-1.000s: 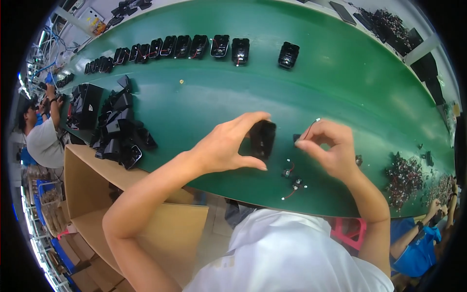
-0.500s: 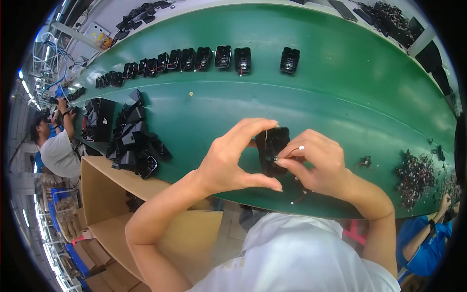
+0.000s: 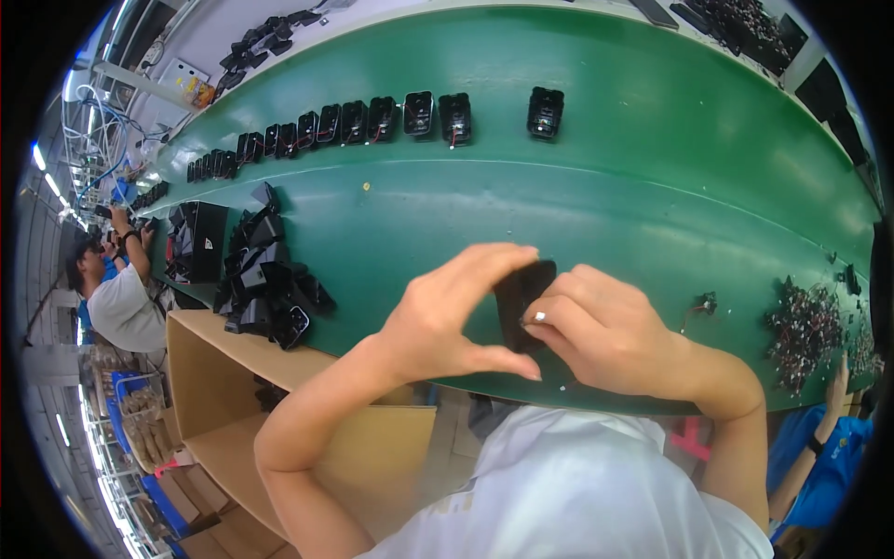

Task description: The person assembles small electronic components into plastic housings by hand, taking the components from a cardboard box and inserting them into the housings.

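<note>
My left hand [image 3: 424, 312] curves around a black plastic housing [image 3: 515, 303], with fingers at its far end and the thumb stretched along the near side. My right hand [image 3: 601, 321] is closed in a pinch over the housing's right side. Its fingertips press inside the housing, and the small wired part between them is mostly hidden. A white-topped ring [image 3: 540, 317] shows on that hand. Below it, a tiny white wire end [image 3: 562, 387] hangs near the table edge.
Several black housings with wires [image 3: 382, 119] stand in a row across the green table [image 3: 643, 196]. Black plastic parts [image 3: 265, 275] are heaped at left beside a black box [image 3: 197, 244] and a cardboard carton [image 3: 209, 373]. Small wired parts [image 3: 801, 326] lie piled at right, near a co-worker's hand [image 3: 836, 384].
My right hand has turned so its back faces up more, and its fingertips have moved deeper over the housing. The dangling wires are now mostly covered. My left hand keeps its grip.
</note>
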Tool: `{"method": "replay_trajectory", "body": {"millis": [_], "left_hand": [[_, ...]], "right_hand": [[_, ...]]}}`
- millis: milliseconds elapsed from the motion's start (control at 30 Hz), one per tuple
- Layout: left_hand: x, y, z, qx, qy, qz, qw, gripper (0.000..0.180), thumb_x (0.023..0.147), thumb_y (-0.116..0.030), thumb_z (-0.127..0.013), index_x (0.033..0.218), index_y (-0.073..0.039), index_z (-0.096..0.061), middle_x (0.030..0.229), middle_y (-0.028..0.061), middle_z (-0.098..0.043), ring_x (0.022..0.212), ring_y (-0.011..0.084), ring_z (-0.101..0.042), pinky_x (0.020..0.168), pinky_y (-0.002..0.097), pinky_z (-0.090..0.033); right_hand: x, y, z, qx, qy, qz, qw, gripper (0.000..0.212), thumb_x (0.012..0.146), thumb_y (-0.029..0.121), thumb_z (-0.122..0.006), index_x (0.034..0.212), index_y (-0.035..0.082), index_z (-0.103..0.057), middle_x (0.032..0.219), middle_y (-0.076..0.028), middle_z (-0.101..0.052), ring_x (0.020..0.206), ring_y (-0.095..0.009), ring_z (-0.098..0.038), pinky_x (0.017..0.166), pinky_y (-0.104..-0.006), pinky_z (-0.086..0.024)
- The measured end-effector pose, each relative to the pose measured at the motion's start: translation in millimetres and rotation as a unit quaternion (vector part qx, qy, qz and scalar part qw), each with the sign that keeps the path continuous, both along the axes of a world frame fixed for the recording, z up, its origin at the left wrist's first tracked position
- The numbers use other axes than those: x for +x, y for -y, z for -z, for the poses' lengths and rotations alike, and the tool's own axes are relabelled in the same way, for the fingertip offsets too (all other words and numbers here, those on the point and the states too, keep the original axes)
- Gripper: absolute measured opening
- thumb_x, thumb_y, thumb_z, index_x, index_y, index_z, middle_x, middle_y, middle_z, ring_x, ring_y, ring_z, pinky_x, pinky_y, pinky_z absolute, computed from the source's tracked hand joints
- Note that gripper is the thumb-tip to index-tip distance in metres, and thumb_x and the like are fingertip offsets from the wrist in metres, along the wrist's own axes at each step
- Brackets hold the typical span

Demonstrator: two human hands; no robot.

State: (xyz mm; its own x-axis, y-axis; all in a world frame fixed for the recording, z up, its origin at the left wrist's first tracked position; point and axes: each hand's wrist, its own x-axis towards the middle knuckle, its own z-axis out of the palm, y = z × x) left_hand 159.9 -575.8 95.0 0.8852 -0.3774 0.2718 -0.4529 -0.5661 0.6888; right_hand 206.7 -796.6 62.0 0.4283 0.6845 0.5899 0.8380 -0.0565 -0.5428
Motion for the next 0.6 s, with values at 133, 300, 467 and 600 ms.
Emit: {"method": "replay_trajectory", "body": {"millis": [133, 300, 467, 600], "left_hand": [[1, 5, -2, 0.034, 0.038, 0.016, 0.999, 0.094, 0.058, -0.041, -0.096, 0.130, 0.005, -0.056, 0.122, 0.0178, -0.065, 0.105, 0.0273, -0.068, 0.082, 0.0368, -0.060], [0, 2, -2, -0.014, 0.018, -0.031, 0.999, 0.091, 0.059, -0.040, -0.096, 0.128, 0.005, -0.058, 0.117, 0.0172, -0.066, 0.097, 0.0269, -0.070, 0.079, 0.0343, -0.059], [-2, 14, 1, -0.092, 0.008, -0.090, 0.992, 0.091, 0.057, -0.040, -0.098, 0.126, 0.002, -0.055, 0.113, 0.0161, -0.067, 0.099, 0.0251, -0.070, 0.079, 0.0353, -0.060], [-1, 11, 8, -0.110, -0.014, -0.087, 0.990, 0.088, 0.059, -0.039, -0.098, 0.124, 0.000, -0.052, 0.109, 0.0162, -0.067, 0.101, 0.0263, -0.070, 0.081, 0.0373, -0.060]], "right_hand": [[3, -2, 12, 0.058, -0.073, -0.001, 0.996, 0.021, 0.076, 0.004, -0.078, 0.093, 0.002, -0.066, 0.087, -0.009, -0.058, 0.074, -0.024, -0.058, 0.061, -0.0335, -0.049], [12, 9, -15, 0.014, -0.194, -0.051, 0.980, 0.036, 0.071, 0.009, -0.081, 0.106, 0.012, -0.073, 0.130, -0.017, -0.055, 0.112, -0.031, -0.057, 0.086, -0.0415, -0.050], [20, 6, 5, 0.053, -0.282, -0.117, 0.951, 0.042, 0.072, 0.008, -0.082, 0.112, 0.006, -0.069, 0.148, -0.021, -0.043, 0.133, -0.040, -0.050, 0.108, -0.0493, -0.043], [14, 5, 6, 0.123, -0.475, -0.141, 0.860, 0.034, 0.076, 0.001, -0.079, 0.109, -0.001, -0.068, 0.149, -0.017, -0.041, 0.126, -0.026, -0.056, 0.104, -0.0421, -0.051]]}}
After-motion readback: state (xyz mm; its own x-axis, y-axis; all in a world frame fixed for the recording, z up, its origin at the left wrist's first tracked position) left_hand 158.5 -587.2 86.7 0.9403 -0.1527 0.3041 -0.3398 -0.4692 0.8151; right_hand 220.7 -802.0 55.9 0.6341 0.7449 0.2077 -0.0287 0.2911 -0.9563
